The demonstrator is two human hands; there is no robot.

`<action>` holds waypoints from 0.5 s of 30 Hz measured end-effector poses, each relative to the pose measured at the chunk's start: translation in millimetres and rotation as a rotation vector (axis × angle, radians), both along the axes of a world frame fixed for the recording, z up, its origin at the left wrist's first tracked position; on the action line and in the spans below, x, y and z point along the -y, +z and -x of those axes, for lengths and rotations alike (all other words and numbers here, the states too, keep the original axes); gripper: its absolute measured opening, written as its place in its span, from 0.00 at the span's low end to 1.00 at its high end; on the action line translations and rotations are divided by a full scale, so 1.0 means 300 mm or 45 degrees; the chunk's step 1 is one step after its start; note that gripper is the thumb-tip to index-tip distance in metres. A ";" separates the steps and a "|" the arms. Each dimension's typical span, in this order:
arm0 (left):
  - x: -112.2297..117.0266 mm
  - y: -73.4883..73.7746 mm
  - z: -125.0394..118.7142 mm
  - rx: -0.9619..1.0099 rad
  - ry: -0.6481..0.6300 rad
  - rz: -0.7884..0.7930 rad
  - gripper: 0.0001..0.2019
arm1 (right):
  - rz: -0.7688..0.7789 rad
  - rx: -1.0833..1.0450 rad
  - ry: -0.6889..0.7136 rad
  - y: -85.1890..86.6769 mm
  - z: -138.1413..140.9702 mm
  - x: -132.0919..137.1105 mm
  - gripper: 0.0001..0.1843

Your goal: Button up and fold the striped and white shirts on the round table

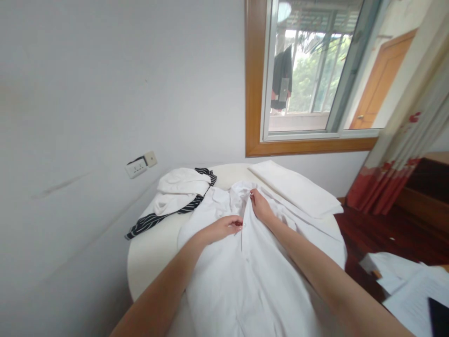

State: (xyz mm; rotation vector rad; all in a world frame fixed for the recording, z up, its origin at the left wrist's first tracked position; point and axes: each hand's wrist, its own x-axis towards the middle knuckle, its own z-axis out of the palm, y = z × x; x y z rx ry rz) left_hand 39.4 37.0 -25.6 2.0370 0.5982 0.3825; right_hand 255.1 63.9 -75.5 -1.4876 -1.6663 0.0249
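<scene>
A white button-up shirt (245, 276) lies spread over a white bed (150, 252) in front of me. My left hand (224, 228) pinches the shirt's front edge near a small button, its fingers closed on the fabric. My right hand (260, 206) grips the shirt a little higher, close to the collar (242, 189), with its fingers curled into the cloth. Both forearms reach in from the bottom of the view.
A black-and-white striped garment (157, 218) and a folded white cloth (180, 187) lie at the bed's far left. A white pillow (294, 187) sits by the window (308, 70). A wall socket (138, 166) is at left, a red-patterned curtain (396, 159) and papers (403, 276) at right.
</scene>
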 end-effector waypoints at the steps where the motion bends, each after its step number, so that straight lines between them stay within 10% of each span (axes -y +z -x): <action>1: 0.002 -0.005 0.002 0.041 -0.009 0.032 0.14 | -0.003 -0.012 -0.002 0.001 -0.003 -0.005 0.12; 15: -0.001 -0.051 -0.001 0.144 0.145 -0.062 0.15 | -0.032 -0.113 0.016 0.011 -0.012 -0.001 0.11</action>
